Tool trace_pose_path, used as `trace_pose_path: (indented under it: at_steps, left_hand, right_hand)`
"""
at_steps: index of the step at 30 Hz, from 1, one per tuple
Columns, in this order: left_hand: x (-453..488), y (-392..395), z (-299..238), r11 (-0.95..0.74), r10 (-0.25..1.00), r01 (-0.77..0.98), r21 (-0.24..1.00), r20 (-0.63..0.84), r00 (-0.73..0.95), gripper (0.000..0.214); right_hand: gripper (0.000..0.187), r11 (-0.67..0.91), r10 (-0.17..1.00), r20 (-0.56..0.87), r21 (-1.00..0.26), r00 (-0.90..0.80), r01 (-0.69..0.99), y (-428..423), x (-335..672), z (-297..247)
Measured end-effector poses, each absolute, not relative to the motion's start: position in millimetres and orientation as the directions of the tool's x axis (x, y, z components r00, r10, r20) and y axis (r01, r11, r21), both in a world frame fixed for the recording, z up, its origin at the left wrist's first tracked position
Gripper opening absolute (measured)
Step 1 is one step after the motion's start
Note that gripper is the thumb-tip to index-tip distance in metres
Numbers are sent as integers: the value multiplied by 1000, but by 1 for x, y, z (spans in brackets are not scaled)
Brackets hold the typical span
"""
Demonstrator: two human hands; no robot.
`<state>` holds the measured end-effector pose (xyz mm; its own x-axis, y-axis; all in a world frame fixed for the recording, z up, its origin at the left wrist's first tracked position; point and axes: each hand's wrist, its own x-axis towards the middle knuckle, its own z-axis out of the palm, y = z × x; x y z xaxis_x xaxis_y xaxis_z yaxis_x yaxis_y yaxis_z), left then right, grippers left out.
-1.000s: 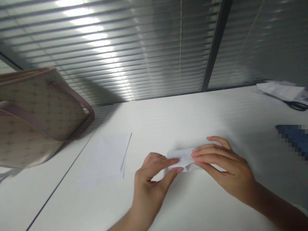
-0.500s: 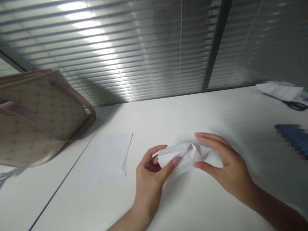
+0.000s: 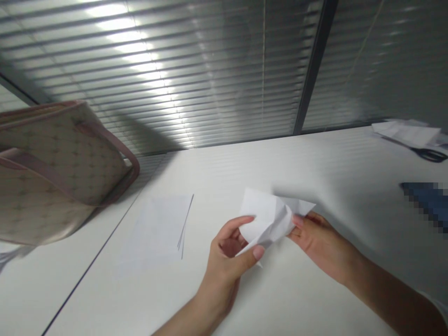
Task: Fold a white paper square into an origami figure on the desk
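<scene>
A folded white paper piece [image 3: 269,216] is held up above the white table [image 3: 297,158], its flaps spread and tilted. My left hand [image 3: 227,266] pinches its lower left edge between thumb and forefinger. On the right side, my right hand [image 3: 320,245] grips the paper, with a thumb pressed on the crease and the other fingers hidden behind the sheet.
A small stack of white sheets [image 3: 157,228] lies flat to the left of my hands. A beige patterned bag with pink trim [image 3: 59,168] stands at the left edge. Papers and black scissors [image 3: 411,135] sit at the far right, beside a blurred blue object [image 3: 429,200]. Window blinds run behind.
The paper was pressed flat on the table under both hands; it has since been lifted and opened out, and my right hand has shifted from flat on top to gripping its right side.
</scene>
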<state>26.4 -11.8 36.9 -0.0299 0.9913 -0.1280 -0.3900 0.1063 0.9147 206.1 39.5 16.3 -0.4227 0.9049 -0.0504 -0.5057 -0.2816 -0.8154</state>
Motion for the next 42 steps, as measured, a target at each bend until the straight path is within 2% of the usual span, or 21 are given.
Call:
trace_pose_path:
  at_steps: [4, 9, 14, 18, 21, 23, 27, 30, 34, 37, 39, 42]
  left_hand:
    - [18, -7, 35, 85, 996, -403, 911, -65, 64, 42]
    - [14, -2, 43, 21, 997, -261, 965, -40, -67, 21]
    - [14, 0, 45, 29, 999, -210, 977, -38, -36, 18]
    - [14, 1, 44, 42, 999, -211, 977, -47, -21, 19]
    - [16, 1, 43, 55, 997, -225, 973, -67, -45, 19]
    - [16, 2, 41, 56, 994, -236, 970, -77, -79, 20]
    - [19, 2, 36, 53, 987, -264, 963, -91, -134, 24]
    - [22, 0, 33, 69, 985, -282, 957, -110, -132, 30]
    - [24, -3, 30, 100, 988, -224, 969, -124, -95, 23]
    - [22, -5, 30, 110, 989, -139, 984, -122, -86, 16]
    - [21, -5, 30, 84, 993, -64, 994, -89, -73, 24]
    - [20, -6, 30, -45, 999, -6, 999, 45, 2, 55]
  right_hand:
    - [29, -350, 865, -93, -817, -494, -459, 39, 214, 17]
    - [19, -422, 841, -195, -820, -504, -386, 35, 219, 15]
    - [41, -327, 849, -85, -861, -522, -390, 37, 219, 19]
    - [27, -379, 816, -106, -841, -569, -387, 40, 221, 22]
    - [27, -407, 838, -126, -792, -531, -454, 39, 220, 22]
    - [43, -402, 870, -165, -783, -465, -475, 36, 218, 21]
    - [87, -356, 919, -225, -824, -323, -440, 29, 211, 19]
    - [99, -288, 956, -228, -846, -183, -448, 27, 205, 16]
    - [91, -277, 960, -265, -837, -93, -472, 31, 204, 14]
    - [79, -211, 977, -194, -878, -85, -429, 32, 204, 12]
    - [70, -121, 992, -122, -921, -19, -370, 32, 204, 10]
    - [60, -40, 996, -60, -957, 61, -287, 30, 202, 6]
